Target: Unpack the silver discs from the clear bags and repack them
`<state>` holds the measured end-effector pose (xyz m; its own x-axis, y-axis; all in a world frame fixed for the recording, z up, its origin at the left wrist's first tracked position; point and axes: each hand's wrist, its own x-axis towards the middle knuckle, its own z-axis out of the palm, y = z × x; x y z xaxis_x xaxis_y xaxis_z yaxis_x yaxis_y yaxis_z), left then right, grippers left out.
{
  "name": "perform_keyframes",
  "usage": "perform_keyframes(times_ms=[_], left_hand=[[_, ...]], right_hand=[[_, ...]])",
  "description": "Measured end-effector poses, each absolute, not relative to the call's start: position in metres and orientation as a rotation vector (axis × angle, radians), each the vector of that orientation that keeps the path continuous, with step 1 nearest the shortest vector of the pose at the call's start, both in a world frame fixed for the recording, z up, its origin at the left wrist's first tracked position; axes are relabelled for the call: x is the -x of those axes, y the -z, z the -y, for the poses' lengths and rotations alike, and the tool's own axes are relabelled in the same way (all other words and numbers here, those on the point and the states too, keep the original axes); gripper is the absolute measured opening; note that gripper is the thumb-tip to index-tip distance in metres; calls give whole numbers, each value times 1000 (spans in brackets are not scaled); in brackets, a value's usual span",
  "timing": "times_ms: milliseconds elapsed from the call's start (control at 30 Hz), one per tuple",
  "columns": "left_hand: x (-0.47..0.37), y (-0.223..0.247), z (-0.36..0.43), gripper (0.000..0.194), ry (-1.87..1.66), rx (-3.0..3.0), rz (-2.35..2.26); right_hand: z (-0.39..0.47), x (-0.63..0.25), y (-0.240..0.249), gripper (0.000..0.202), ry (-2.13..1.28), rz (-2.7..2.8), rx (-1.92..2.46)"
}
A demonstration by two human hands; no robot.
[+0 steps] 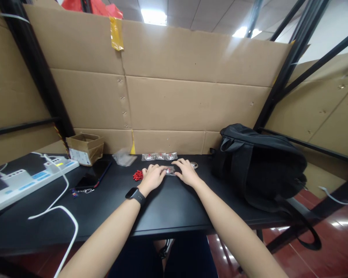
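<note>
A small clear plastic packet [170,170] with something red and shiny inside lies flat on the black table [174,210] between my hands. My left hand [153,178], with a dark watch [135,195] on its wrist, is at the packet's left edge, fingers apart and curved downward. On the other side, my right hand [188,172] has its thumb and fingers spread at the packet's right edge. A pile of small red pieces [137,175] sits just left of my left hand. Behind the hands is a row of similar clear packets [159,156]. A roll of tape [194,165] is partly hidden beyond my right hand.
A black backpack [261,170] stands at the right. Toward the left are clear plastic bags [124,158], a small cardboard box [87,148], a phone [94,173], keys [85,190] and a white power strip [31,183] with a trailing cable. Cardboard panels [168,100] wall the back.
</note>
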<state>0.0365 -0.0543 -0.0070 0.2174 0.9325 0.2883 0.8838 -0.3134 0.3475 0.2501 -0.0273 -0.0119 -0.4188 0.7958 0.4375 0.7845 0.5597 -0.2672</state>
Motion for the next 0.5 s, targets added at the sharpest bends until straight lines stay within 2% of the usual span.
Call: perform_keyframes(times_ms=[133, 200, 500], left_hand=[[-37, 4, 61, 39, -691, -2413, -1806], [-38, 4, 62, 40, -681, -2448, -1783], [-40, 5, 59, 26, -718, -2504, -1776]], right_hand=[[33, -247, 6, 59, -32, 2445, 1167], [34, -244, 6, 60, -76, 2452, 1183], [29, -236, 9, 27, -181, 2348, 1165]])
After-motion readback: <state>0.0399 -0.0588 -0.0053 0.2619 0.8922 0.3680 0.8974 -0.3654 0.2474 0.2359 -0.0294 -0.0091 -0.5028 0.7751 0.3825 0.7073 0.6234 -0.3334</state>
